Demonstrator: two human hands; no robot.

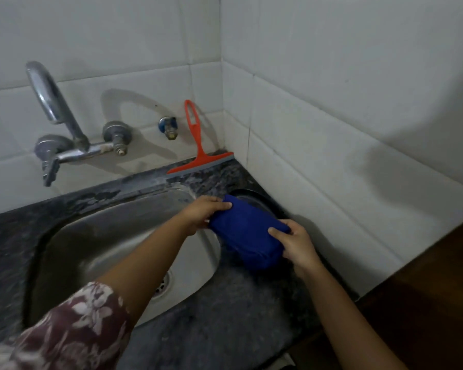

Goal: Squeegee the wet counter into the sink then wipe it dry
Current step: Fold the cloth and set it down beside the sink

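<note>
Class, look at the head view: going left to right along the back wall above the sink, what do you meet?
curved tap → blue wall valve → orange squeegee, leaning against the tiles near the corner.

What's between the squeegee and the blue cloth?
Head view: from the squeegee, dark speckled counter, then a dark round rim just behind the blue cloth.

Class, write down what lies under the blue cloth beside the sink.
Under the blue cloth, gripped by the left hand and right hand, the dark counter and part of a dark round rim show. The rest of that round thing is covered.
</note>
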